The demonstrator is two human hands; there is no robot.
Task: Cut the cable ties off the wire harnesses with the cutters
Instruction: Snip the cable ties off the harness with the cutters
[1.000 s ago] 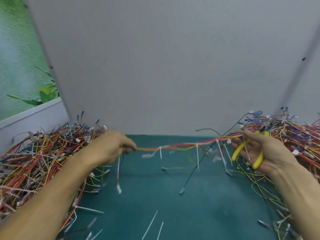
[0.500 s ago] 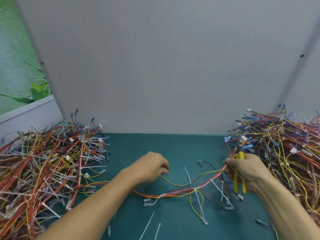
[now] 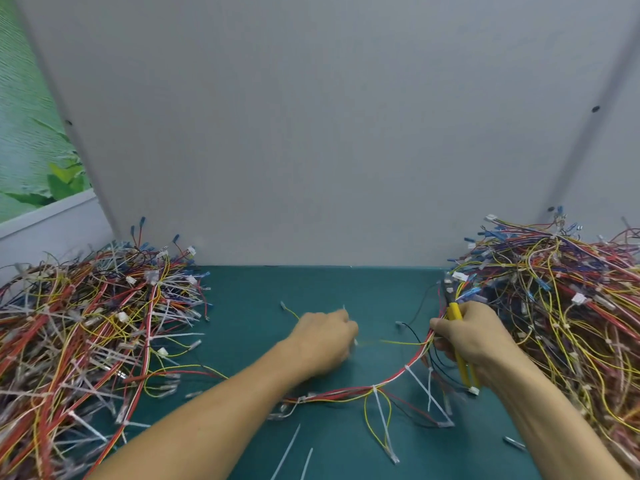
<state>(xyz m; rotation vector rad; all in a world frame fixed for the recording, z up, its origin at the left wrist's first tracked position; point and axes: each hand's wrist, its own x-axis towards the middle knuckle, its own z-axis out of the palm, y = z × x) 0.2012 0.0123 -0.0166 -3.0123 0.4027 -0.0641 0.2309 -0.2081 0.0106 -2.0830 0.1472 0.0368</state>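
Right hand (image 3: pixel 474 341) gripped yellow-handled cutters (image 3: pixel 454 312) and the wire harness (image 3: pixel 346 396), harness curved across lower centre on green mat (image 3: pixel 249 306), white cable ties (image 3: pixel 426 392) on it, left hand (image 3: pixel 322 341) at centre, blurred, grip impossible to tell.

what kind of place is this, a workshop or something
Probably a factory wire-harness rework bench: a left harness pile and right harness pile flank a green mat, grey partition boards stand behind, and the right hand grips yellow-handled cutters.
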